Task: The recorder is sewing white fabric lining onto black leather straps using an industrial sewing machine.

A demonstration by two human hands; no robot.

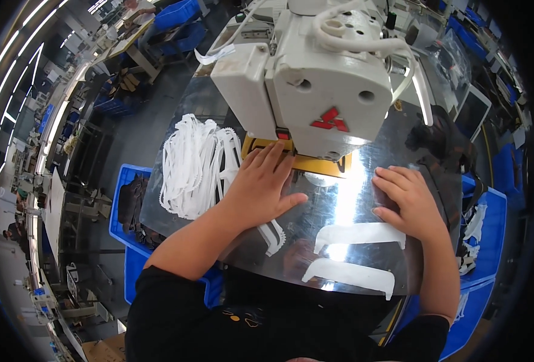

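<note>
My left hand (261, 190) reaches to the front of a big white sewing machine (330, 90). Its outstretched fingers rest on a yellow plate (318, 165) under the machine head; the thumb points right, over the shiny metal table. On the table's right side my right hand (404, 199) lies with fingers stretched and apart, holding nothing. Just below it is a white curved strip (360, 234), and a second white strip (352, 275) lies nearer the front edge. Left of my left hand is a thick pile of white strips (191, 169). Another toothed strip (271, 237) pokes out from beneath my left forearm.
Blue bins stand on both sides: one with dark pieces (133, 208) at left, one with white pieces (484, 241) at right. A dark flat panel (473, 111) with a pale frame stands at the back right. Farther off, a person (139, 15) sits at a workbench.
</note>
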